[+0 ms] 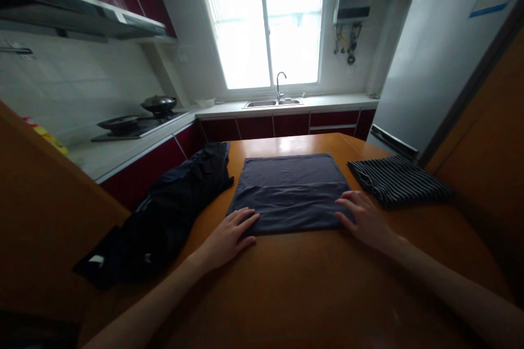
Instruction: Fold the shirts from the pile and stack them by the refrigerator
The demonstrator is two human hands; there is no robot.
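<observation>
A dark grey-blue cloth garment (292, 191), folded into a rough rectangle, lies flat on the wooden table (303, 283). A crease and some wrinkles run across its near half. My left hand (231, 234) rests on its near left corner, fingers stretched out. On the near right edge lies my right hand (362, 218), its fingers spread over the fabric. Neither hand grips anything. Black clothes (164, 223) lie in a loose heap to the left of my left hand. To the right of my right hand is a folded black-and-white striped garment (401, 180).
Beyond the table runs a white counter (229, 109) with a sink (262, 103) and tap (279, 84) under a bright window. A stove (143, 126) with a lidded pan (159, 103) stands at the left. A grey fridge (429, 60) is at the right.
</observation>
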